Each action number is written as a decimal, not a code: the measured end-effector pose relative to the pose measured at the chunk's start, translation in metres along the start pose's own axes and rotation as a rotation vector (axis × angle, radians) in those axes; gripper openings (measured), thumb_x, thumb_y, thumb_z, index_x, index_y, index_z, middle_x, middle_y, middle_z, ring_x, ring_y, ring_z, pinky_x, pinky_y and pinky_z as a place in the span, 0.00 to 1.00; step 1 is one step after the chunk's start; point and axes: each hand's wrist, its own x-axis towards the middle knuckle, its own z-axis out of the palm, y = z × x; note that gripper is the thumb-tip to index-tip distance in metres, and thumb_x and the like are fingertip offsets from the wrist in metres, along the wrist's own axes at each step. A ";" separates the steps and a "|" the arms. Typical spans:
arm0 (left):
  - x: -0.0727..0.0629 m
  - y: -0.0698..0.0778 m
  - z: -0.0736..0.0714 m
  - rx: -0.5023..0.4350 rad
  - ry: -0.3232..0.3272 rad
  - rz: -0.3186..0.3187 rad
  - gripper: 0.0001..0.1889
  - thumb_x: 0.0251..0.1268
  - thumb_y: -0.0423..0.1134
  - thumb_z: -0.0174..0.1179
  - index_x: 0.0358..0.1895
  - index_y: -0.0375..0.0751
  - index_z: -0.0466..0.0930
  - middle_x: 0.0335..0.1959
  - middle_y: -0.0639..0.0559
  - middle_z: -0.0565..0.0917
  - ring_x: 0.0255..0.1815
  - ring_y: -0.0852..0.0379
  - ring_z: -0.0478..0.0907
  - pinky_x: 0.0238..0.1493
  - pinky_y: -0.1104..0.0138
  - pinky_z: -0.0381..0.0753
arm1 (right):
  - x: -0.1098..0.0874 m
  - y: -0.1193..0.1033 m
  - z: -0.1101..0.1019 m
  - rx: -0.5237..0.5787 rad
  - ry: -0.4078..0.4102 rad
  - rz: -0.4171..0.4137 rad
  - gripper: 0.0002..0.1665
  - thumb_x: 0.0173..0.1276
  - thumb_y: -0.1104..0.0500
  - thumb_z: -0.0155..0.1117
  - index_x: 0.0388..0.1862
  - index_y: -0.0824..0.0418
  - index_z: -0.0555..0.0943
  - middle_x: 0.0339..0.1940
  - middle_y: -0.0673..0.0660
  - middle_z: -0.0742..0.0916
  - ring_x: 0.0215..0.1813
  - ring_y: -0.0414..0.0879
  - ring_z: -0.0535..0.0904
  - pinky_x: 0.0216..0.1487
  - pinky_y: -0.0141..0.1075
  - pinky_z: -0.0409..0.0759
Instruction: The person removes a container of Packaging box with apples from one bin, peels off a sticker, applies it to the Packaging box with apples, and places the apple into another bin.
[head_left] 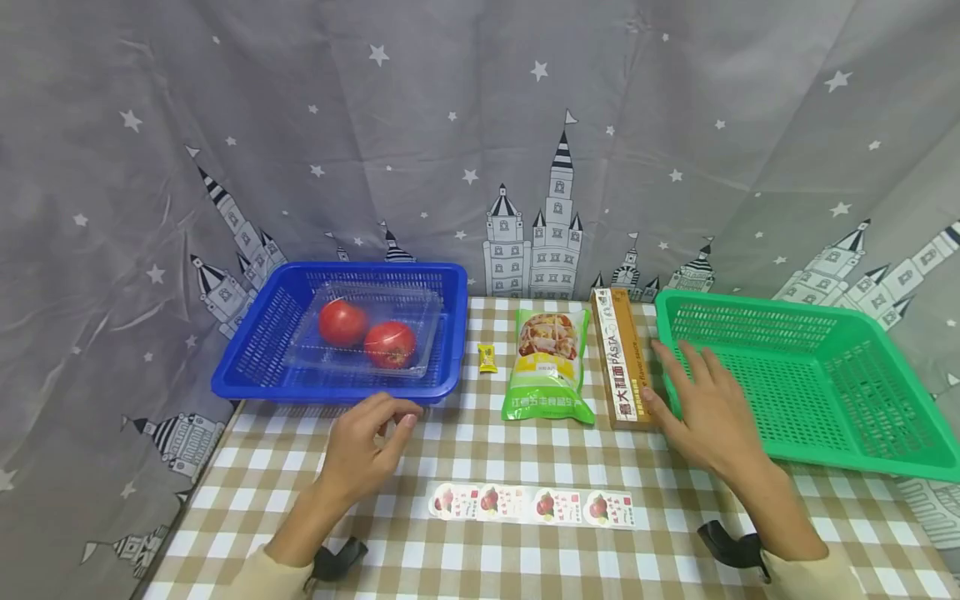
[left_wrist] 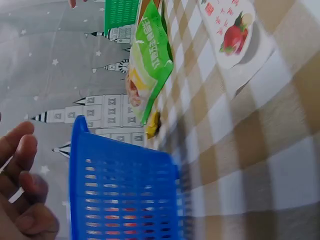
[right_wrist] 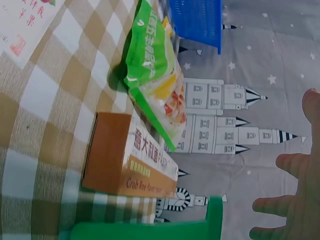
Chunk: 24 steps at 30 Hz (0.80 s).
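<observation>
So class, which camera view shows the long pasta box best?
The head view: the pasta box lies whole between the green snack bag and the green basket. The right wrist view shows its near end close up; the left wrist view does not show it.

Staged tabletop set, star-and-castle backdrop cloth (head_left: pixel 480 125), checked tablecloth (head_left: pixel 480 550)

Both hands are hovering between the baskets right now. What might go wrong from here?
The right hand is spread beside the pasta box, which lies close against the green basket; a sideways reach might shove the box into the green snack bag. The left hand hovers at the blue basket's front rim; bumping it could roll the two tomatoes in their clear tray. The small yellow candy is easily knocked.
</observation>
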 end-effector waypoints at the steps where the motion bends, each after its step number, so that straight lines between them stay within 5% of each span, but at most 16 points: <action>1: -0.003 -0.001 0.000 -0.035 -0.019 -0.042 0.05 0.61 0.32 0.61 0.37 0.43 0.85 0.25 0.61 0.77 0.22 0.61 0.68 0.24 0.74 0.65 | 0.001 -0.001 0.001 0.005 -0.004 -0.002 0.40 0.74 0.38 0.51 0.79 0.51 0.56 0.72 0.71 0.65 0.68 0.77 0.58 0.59 0.73 0.58; 8: -0.025 -0.007 -0.002 -0.261 -0.125 -0.384 0.08 0.68 0.28 0.56 0.42 0.43 0.84 0.27 0.54 0.80 0.22 0.58 0.72 0.18 0.70 0.69 | 0.005 -0.009 0.008 0.021 -0.029 -0.010 0.41 0.74 0.37 0.49 0.79 0.52 0.55 0.73 0.70 0.64 0.70 0.76 0.57 0.61 0.71 0.57; 15: -0.033 -0.021 -0.003 -0.473 -0.056 -0.693 0.16 0.78 0.31 0.43 0.40 0.26 0.81 0.23 0.39 0.77 0.18 0.57 0.68 0.16 0.67 0.67 | 0.011 -0.017 0.013 0.044 -0.022 -0.019 0.40 0.75 0.37 0.49 0.77 0.55 0.60 0.73 0.69 0.65 0.70 0.74 0.57 0.63 0.69 0.57; 21: -0.027 -0.029 -0.010 -0.583 0.004 -1.006 0.27 0.82 0.49 0.37 0.45 0.24 0.76 0.23 0.50 0.75 0.17 0.61 0.65 0.17 0.71 0.61 | 0.018 -0.025 0.021 0.041 -0.004 -0.050 0.39 0.73 0.38 0.52 0.77 0.54 0.61 0.71 0.71 0.67 0.70 0.73 0.59 0.64 0.67 0.58; 24: -0.025 -0.032 -0.013 -0.626 0.039 -1.088 0.28 0.81 0.52 0.37 0.47 0.27 0.75 0.24 0.52 0.74 0.17 0.63 0.65 0.18 0.71 0.61 | 0.023 -0.030 0.025 0.047 -0.022 -0.055 0.39 0.74 0.37 0.50 0.77 0.54 0.60 0.71 0.71 0.66 0.71 0.71 0.57 0.65 0.67 0.58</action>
